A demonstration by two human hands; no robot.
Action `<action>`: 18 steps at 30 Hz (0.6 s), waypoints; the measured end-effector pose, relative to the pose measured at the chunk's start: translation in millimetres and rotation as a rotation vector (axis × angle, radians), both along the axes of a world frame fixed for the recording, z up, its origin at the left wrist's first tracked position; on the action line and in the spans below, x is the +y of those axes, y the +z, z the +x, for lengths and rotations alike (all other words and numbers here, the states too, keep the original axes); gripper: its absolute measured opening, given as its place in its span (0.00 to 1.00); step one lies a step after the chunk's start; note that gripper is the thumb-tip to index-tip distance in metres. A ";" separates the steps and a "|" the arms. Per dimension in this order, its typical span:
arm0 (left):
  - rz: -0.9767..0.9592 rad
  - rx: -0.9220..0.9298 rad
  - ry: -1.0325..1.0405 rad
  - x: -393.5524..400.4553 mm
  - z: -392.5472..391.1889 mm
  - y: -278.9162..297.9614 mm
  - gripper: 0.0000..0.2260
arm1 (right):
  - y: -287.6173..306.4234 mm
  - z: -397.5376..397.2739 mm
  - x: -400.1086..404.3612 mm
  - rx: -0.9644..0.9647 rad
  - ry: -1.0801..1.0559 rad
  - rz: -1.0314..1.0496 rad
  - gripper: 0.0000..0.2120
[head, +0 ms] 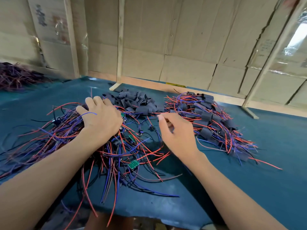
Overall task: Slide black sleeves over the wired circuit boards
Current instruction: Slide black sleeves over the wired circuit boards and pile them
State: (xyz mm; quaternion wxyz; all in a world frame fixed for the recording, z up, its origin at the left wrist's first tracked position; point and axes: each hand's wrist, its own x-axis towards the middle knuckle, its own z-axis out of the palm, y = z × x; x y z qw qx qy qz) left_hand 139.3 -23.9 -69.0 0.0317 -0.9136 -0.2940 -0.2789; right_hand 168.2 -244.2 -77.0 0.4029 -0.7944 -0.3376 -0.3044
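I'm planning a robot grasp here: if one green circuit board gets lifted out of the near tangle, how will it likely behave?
The green circuit board looks small and thin, so probably light and stiff. Its red and blue wires curve loosely and cross others, so they would likely flop and drag neighbours along. It lies flat on the teal mat, unlikely to roll.

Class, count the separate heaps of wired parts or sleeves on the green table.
4: bare boards under the left hand, loose sleeves behind, sleeved boards right, another heap far left.

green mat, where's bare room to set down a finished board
Bare green mat at near right, below the sleeved pile, and far left beyond the unsleeved red-and-blue wire tangle. Crowded in the centre, around the loose black sleeves.
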 end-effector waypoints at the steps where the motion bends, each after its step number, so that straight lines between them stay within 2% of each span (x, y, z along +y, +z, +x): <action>1: 0.010 -0.018 -0.021 -1.2 -0.6 0.6 0.16 | 2.8 6.7 5.0 0.072 -0.017 -0.077 0.09; 3: 0.021 -0.031 -0.037 -4.0 -2.6 1.4 0.19 | 4.5 21.5 16.9 0.247 -0.087 -0.341 0.10; 5: 0.047 -0.032 -0.045 -4.7 -4.2 0.8 0.24 | 5.2 32.1 27.9 0.390 -0.198 -0.556 0.18; 7: 0.084 -0.051 -0.086 -3.7 -6.1 -0.7 0.28 | 9.0 39.1 34.7 0.494 -0.234 -0.606 0.20; 10: 0.108 -0.079 -0.109 -2.3 -7.0 -2.2 0.32 | 20.9 44.2 31.2 0.541 -0.235 -0.606 0.15; 13: 0.079 -0.016 -0.107 -3.5 -7.2 0.6 0.39 | 39.7 45.4 5.6 0.622 -0.166 -0.440 0.16; 16: 0.163 0.111 -0.079 -9.9 -9.3 10.5 0.43 | 54.1 45.3 -32.2 0.876 0.070 0.030 0.18; 18: 0.290 0.229 -0.083 -18.1 -8.8 24.6 0.37 | 56.2 45.4 -52.3 0.918 0.218 0.294 0.18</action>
